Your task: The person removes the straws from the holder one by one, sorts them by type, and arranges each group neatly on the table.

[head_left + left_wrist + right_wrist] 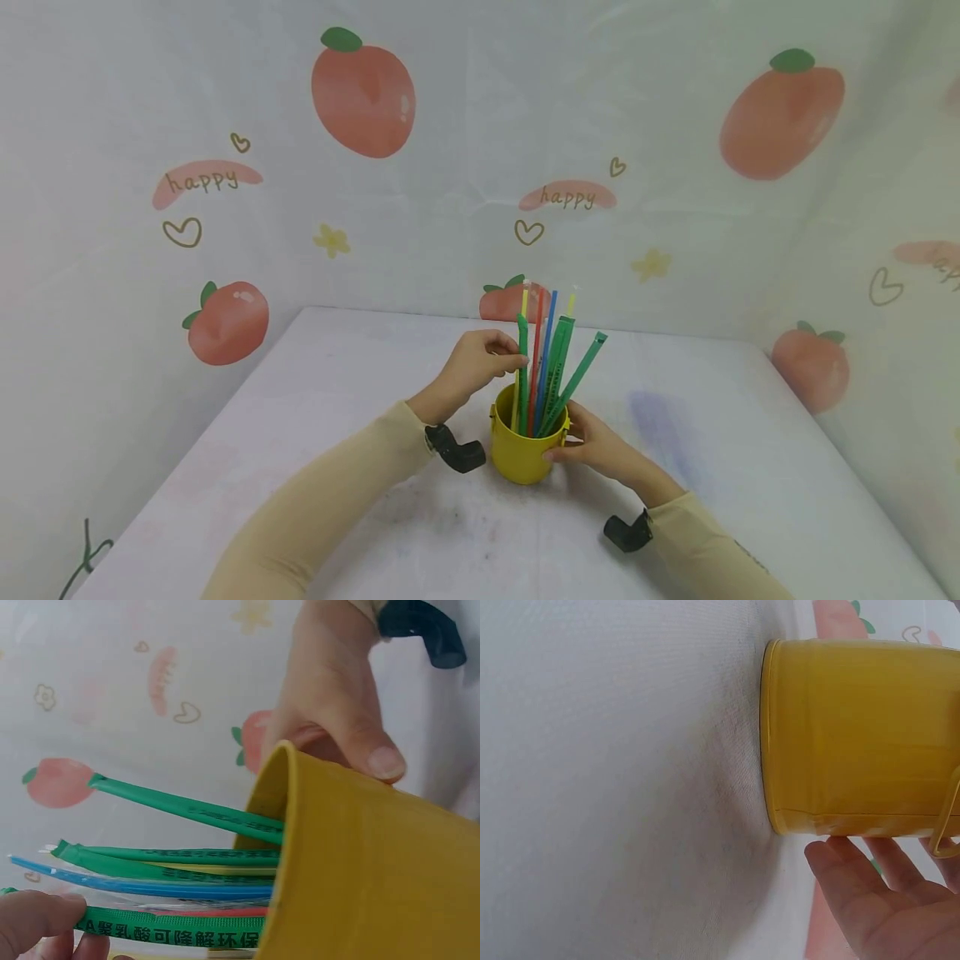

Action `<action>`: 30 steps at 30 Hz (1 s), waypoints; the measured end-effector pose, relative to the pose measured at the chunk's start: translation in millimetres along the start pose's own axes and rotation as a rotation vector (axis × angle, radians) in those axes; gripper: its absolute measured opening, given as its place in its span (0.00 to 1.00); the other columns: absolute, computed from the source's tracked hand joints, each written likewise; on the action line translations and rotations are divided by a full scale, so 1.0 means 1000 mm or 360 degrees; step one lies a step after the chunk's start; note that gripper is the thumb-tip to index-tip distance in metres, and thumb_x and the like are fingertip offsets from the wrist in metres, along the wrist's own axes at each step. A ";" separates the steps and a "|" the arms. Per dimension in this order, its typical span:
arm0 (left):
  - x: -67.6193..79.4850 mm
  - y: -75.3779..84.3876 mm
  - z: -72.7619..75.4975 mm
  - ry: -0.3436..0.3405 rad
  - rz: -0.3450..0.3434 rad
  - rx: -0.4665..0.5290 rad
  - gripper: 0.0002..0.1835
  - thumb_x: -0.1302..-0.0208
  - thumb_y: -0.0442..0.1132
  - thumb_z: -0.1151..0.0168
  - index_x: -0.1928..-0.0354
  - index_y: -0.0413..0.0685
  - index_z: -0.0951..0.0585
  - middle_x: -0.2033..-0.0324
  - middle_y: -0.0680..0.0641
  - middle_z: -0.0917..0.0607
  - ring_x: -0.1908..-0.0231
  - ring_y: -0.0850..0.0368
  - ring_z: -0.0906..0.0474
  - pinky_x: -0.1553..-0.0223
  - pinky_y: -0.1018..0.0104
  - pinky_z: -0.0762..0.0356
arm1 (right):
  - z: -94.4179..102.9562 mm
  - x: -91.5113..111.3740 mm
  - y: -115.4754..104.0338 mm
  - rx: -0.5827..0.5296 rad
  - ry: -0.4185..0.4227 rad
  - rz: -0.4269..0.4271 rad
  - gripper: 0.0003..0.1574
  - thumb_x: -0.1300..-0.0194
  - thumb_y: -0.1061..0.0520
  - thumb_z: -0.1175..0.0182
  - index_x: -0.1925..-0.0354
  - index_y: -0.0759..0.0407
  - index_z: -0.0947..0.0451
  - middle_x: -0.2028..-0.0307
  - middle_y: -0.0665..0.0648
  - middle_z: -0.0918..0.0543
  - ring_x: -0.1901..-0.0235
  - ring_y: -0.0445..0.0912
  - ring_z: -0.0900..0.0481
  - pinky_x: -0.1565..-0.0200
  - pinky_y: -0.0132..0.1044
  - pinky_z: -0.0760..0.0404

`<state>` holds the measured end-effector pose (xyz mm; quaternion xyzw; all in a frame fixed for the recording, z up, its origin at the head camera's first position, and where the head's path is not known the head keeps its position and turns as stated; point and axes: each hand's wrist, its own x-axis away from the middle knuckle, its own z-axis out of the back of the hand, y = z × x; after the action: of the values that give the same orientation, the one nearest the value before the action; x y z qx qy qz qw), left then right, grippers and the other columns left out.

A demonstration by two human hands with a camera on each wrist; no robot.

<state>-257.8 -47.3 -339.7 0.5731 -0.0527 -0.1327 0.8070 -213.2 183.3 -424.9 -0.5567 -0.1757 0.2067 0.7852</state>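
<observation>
A small yellow bucket (pixel 520 458) stands upright on the table, holding several long straws. Some straws are in green printed wrappers (pixel 187 810); others are blue (pixel 150 885), red (pixel 536 354) and yellow. My left hand (pixel 480 367) is at the bucket's upper left and pinches a green-wrapped straw (pixel 172 928) between thumb and fingers, its lower end inside the bucket. With thumb in front and fingers behind, my right hand (pixel 600 446) holds the bucket's right side; in the right wrist view its fingers (pixel 847 885) lie along the wall. The straws' lower ends are hidden in the bucket.
A white cloth covers the table (pixel 360 358), with a faint purple stain (pixel 660 433) to the right. Behind it hangs a white backdrop (pixel 465 125) printed with red fruit. A dark green cord-like thing (pixel 87 550) shows at the lower left.
</observation>
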 end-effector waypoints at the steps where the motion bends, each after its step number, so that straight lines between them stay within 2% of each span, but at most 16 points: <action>1: 0.001 0.001 0.002 0.0002 -0.0009 0.0039 0.10 0.41 0.43 0.30 0.62 0.45 0.18 0.67 0.48 0.15 0.65 0.50 0.19 0.63 0.65 0.19 | 0.000 0.000 0.000 0.0001 0.0001 -0.0001 0.56 0.40 0.54 0.31 0.26 0.63 0.54 0.29 0.67 0.41 0.32 0.68 0.41 0.36 0.63 0.35; 6: 0.005 0.010 0.012 0.0027 -0.0035 0.0224 0.10 0.40 0.39 0.32 0.61 0.41 0.20 0.66 0.46 0.16 0.59 0.43 0.18 0.59 0.65 0.18 | 0.000 0.001 -0.001 0.0023 0.0021 -0.0030 0.56 0.41 0.54 0.31 0.26 0.63 0.52 0.29 0.66 0.41 0.32 0.68 0.40 0.36 0.66 0.37; 10: 0.008 0.019 0.020 0.0068 -0.0063 0.0313 0.10 0.39 0.38 0.33 0.61 0.41 0.21 0.67 0.48 0.18 0.59 0.47 0.18 0.55 0.63 0.17 | 0.000 0.001 -0.001 0.0052 0.0040 -0.0049 0.56 0.42 0.53 0.30 0.26 0.61 0.51 0.29 0.65 0.41 0.32 0.67 0.40 0.36 0.67 0.40; 15: 0.011 0.034 0.033 0.0129 -0.0163 0.0446 0.10 0.38 0.37 0.33 0.60 0.39 0.22 0.68 0.49 0.20 0.62 0.54 0.17 0.50 0.58 0.18 | 0.000 0.002 0.000 0.0078 0.0047 -0.0045 0.56 0.42 0.53 0.30 0.26 0.61 0.52 0.28 0.65 0.42 0.31 0.67 0.41 0.35 0.66 0.40; 20: 0.012 0.049 0.048 0.0219 -0.0284 0.0563 0.10 0.38 0.35 0.34 0.59 0.38 0.22 0.68 0.49 0.20 0.68 0.59 0.17 0.51 0.56 0.18 | 0.000 0.001 0.000 0.0087 0.0050 -0.0058 0.58 0.42 0.53 0.30 0.25 0.61 0.53 0.27 0.65 0.43 0.32 0.67 0.40 0.34 0.64 0.40; 23: 0.011 0.055 0.058 0.0266 -0.0326 0.0618 0.08 0.37 0.34 0.35 0.59 0.39 0.22 0.68 0.50 0.19 0.70 0.59 0.17 0.54 0.59 0.16 | 0.000 0.001 0.000 0.0092 0.0058 -0.0070 0.59 0.42 0.52 0.30 0.25 0.61 0.54 0.27 0.64 0.44 0.32 0.66 0.40 0.34 0.63 0.39; 27: 0.011 0.059 0.069 0.0319 -0.0331 0.0662 0.06 0.37 0.34 0.35 0.60 0.41 0.22 0.69 0.51 0.18 0.70 0.60 0.16 0.57 0.61 0.15 | 0.000 0.001 0.000 0.0094 0.0068 -0.0076 0.59 0.43 0.52 0.29 0.25 0.61 0.53 0.27 0.64 0.43 0.32 0.66 0.39 0.34 0.63 0.39; 30: 0.010 0.057 0.074 0.0339 -0.0298 0.0659 0.08 0.37 0.33 0.36 0.58 0.40 0.22 0.69 0.51 0.17 0.69 0.61 0.16 0.57 0.58 0.16 | 0.000 0.001 0.000 0.0094 0.0067 -0.0073 0.58 0.43 0.52 0.29 0.25 0.61 0.53 0.28 0.64 0.43 0.32 0.66 0.39 0.35 0.63 0.38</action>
<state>-257.2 -100.2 -262.2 0.7393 0.0600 -0.1321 0.6575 -212.2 184.0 -424.5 -0.5334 -0.1659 0.1820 0.8092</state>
